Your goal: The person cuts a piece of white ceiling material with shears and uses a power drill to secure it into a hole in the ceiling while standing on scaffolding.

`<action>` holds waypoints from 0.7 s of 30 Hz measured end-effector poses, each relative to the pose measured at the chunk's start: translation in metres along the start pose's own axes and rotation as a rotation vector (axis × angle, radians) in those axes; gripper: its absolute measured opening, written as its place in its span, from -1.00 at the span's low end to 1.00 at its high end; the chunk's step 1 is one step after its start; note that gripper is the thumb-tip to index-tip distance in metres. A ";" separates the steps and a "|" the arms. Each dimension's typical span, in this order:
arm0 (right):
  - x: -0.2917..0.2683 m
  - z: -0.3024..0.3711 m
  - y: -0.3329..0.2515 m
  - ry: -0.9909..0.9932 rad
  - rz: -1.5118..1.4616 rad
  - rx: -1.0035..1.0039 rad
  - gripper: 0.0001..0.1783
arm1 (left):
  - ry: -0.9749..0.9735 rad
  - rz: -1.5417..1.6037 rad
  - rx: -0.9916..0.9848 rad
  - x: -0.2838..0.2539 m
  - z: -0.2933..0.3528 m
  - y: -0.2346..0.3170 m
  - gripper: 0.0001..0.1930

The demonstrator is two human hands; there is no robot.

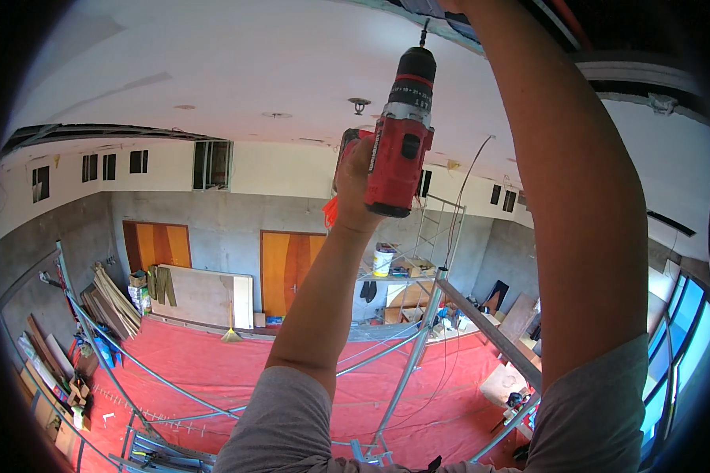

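Observation:
My left hand [353,183] is wrapped round the grip of a red and black cordless drill [397,162], raised overhead. The drill points up, and the dark bit [424,33] in its chuck reaches close to the edge of the white ceiling panel [292,47]; whether it touches cannot be told. My right arm stretches up to the ceiling opening, where only a little of my right hand [454,5] shows at the top edge. Its fingers are hidden. Beside it is a greyish piece [426,7] at the panel's edge, too cut off to name.
Scaffold rails [489,331] surround me high above a red-covered floor [197,363]. Another scaffold tower [442,236] carries a white bucket [383,262]. A sprinkler head [359,105] hangs from the ceiling. Boards [118,303] lean at the left; a broom [231,334] stands by a panel.

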State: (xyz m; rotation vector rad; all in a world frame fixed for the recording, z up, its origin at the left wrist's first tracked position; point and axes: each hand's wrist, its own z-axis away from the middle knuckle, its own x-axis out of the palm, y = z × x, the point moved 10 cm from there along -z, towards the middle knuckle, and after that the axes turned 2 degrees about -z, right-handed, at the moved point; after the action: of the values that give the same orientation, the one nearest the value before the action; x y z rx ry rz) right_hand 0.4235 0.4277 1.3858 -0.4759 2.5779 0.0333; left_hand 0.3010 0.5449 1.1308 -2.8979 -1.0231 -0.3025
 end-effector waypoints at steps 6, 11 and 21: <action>0.000 -0.003 -0.001 -0.006 0.021 -0.012 -0.52 | 0.036 -0.050 0.010 -0.003 0.001 0.006 -0.69; 0.002 0.005 -0.007 -0.018 -0.037 -0.041 -0.50 | -0.001 0.042 -0.006 0.006 -0.001 0.003 -0.79; -0.001 0.019 -0.006 0.058 0.168 0.031 -0.32 | 0.113 -0.111 0.081 0.004 0.002 0.031 -0.61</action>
State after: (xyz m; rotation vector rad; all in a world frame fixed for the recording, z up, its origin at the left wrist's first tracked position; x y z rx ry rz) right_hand 0.4349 0.4245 1.3704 -0.2513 2.6653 0.0388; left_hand 0.3234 0.5237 1.1300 -2.7239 -1.1511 -0.4152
